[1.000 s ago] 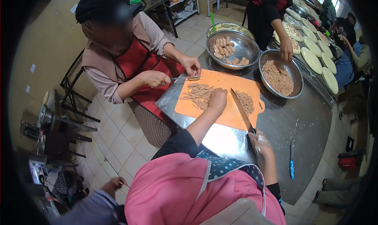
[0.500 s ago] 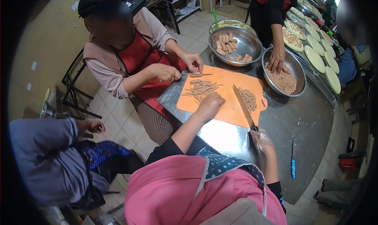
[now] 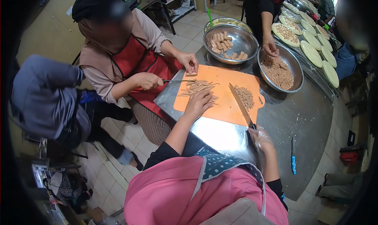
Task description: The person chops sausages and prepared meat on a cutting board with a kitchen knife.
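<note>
My left hand (image 3: 198, 105) lies over the near edge of a pile of thin sausage strips (image 3: 195, 88) on the orange cutting board (image 3: 214, 74), its fingers stretched out. My right hand (image 3: 260, 137), in a clear plastic glove, grips the black handle of a large knife (image 3: 241, 105). Its blade rests along the board, just left of a heap of finely chopped sausage (image 3: 245, 97). Across the board, a co-worker's hands hold a smaller knife (image 3: 179, 80) and a piece of sausage (image 3: 191, 73).
A steel bowl (image 3: 252, 38) of sausage pieces stands behind the board. Another person's hand (image 3: 270, 47) is over a bowl of chopped sausage (image 3: 279, 77). A blue-handled knife (image 3: 293, 164) lies on the metal table (image 3: 311, 134) at right. Several pale discs (image 3: 313, 54) line the far right.
My left hand has moved left and opened over the strips. The co-worker's knife has shifted left and nearer. The hand at the chopped-sausage bowl has lifted. A person at left has moved.
</note>
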The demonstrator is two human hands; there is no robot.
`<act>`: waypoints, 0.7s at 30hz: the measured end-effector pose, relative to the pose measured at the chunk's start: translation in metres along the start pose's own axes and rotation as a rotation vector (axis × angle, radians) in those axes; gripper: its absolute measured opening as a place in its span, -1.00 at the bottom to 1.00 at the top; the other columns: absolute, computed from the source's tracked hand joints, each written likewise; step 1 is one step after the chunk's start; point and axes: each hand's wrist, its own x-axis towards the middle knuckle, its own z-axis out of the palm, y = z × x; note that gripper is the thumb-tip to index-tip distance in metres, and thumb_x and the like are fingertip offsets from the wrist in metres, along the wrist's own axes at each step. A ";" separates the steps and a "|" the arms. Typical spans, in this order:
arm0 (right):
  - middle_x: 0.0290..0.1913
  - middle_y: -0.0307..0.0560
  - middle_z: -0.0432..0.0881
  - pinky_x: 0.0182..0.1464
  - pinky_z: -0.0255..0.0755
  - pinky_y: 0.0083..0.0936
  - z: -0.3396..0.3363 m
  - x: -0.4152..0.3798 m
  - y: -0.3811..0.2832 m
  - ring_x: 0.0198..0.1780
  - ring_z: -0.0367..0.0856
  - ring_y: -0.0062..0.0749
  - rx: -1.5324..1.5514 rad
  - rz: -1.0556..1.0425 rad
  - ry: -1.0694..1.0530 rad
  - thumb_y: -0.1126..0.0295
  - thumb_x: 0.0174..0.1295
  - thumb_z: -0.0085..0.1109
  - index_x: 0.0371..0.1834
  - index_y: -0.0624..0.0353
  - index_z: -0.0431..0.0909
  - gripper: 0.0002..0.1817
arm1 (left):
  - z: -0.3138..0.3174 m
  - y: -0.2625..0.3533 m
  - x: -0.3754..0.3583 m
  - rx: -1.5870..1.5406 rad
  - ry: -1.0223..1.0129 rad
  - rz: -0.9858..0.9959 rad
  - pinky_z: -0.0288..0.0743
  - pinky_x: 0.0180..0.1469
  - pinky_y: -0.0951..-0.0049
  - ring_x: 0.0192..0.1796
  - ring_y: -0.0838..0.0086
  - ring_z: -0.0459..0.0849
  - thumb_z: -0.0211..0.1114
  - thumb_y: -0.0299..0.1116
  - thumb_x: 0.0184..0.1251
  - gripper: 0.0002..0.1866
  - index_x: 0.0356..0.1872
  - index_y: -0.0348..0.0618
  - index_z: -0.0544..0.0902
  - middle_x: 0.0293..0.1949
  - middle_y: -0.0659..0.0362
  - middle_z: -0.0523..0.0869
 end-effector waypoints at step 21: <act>-0.25 0.25 0.56 -0.16 0.36 -0.21 0.000 -0.040 -0.021 -0.19 0.55 0.05 -0.212 -0.091 0.118 0.14 0.24 -0.02 -0.04 0.31 0.38 -0.57 | 0.032 0.041 0.012 -0.051 0.180 -0.099 0.40 -0.03 0.25 -0.09 0.12 0.52 0.30 -0.34 0.03 -0.69 -0.20 -0.30 0.61 -0.22 -0.04 0.61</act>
